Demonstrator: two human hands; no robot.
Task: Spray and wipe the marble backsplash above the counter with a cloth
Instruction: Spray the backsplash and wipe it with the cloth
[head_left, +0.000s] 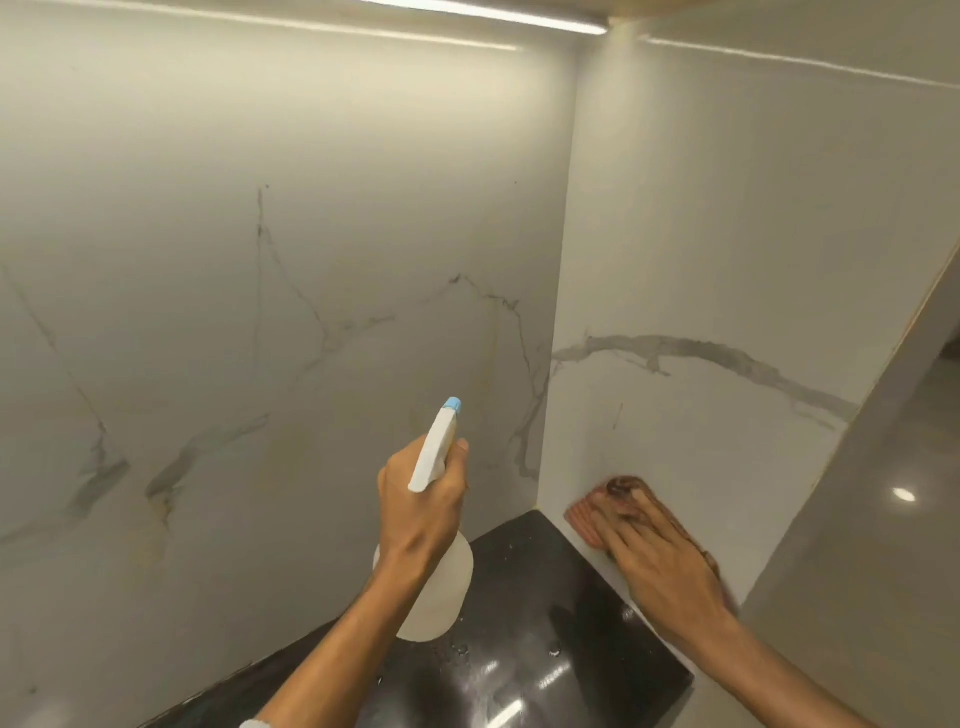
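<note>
The white marble backsplash (291, 260) with grey veins fills the left and centre, and a side marble panel (701, 270) meets it at a corner. My left hand (421, 499) grips a white spray bottle (431, 587) with a blue nozzle tip, which points up at the back wall. My right hand (660, 556) lies flat with straight fingers on a reddish-brown cloth (587, 514), pressing it against the low part of the side panel just above the counter.
A glossy black counter (540, 660) with a few water drops runs below the walls. A lit light strip (483, 13) sits under the cabinet overhead. A grey wall end (852, 571) and a shiny floor lie at the right.
</note>
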